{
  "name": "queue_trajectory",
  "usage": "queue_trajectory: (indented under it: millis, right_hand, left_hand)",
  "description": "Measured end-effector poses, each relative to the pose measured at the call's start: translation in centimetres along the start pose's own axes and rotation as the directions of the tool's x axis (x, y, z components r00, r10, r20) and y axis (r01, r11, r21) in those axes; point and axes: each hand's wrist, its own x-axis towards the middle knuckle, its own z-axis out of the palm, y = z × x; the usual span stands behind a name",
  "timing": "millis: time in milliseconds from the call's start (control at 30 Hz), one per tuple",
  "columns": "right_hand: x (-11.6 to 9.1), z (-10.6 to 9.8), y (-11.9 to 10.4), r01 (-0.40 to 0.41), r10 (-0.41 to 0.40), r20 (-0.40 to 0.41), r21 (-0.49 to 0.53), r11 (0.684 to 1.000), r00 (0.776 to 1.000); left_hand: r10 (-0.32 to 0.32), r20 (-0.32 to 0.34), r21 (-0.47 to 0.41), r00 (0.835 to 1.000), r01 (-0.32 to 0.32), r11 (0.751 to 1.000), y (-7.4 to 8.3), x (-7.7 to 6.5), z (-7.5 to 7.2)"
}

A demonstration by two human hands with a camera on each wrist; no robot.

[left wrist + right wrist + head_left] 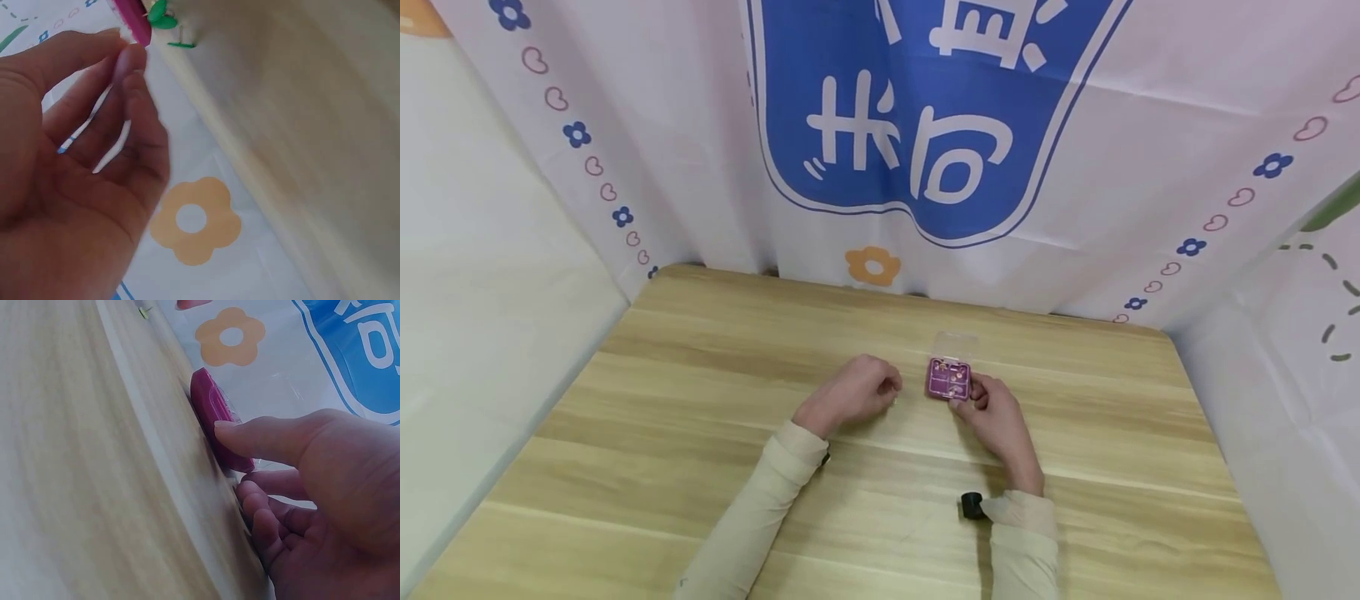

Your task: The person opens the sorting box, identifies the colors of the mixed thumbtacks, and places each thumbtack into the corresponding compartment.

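A small square magenta case [949,379] lies on the table with its clear lid [957,343] swung back. It is divided into four compartments, several with tiny gold-coloured pieces inside. My right hand [1000,421] grips its near right corner, thumb [231,432] along the front side. Left of the case, my left hand [853,390] hovers close over the table, fingers curled and thumb meeting the index fingertip; nothing shows between them. Near those fingertips lie small green pieces with thin pins [182,44], like stud earrings, in the left wrist view.
The wood-grain table [700,375] ends at a printed white cloth [700,192] hanging behind it. More cloth hangs at both sides. A black wrist device [972,505] sits by the right sleeve.
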Motion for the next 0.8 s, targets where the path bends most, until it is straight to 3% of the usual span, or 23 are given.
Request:
queue_trajectory:
  millis: [233, 467, 800]
  right_hand:
    - [0.04, -0.22, -0.34, 0.009, -0.009, 0.0, -0.006, 1.0, 1.0]
    - [-0.05, -0.19, -0.48, 0.005, -0.005, 0.009, 0.0, 1.0, 1.0]
    - [0.16, -0.17, -0.24, 0.009, -0.009, 0.0, -0.007, 1.0, 1.0]
  left_hand:
    - [-0.02, 0.088, 0.039, 0.996, 0.017, 0.999, 0.16, 0.35, 0.15]
    - [-0.038, 0.1, 0.042, 0.994, 0.034, 0.999, 0.33, 0.6, 0.55]
    - [-0.005, 0.082, -0.004, 0.997, 0.005, 1.0, 0.29, 0.8, 0.7]
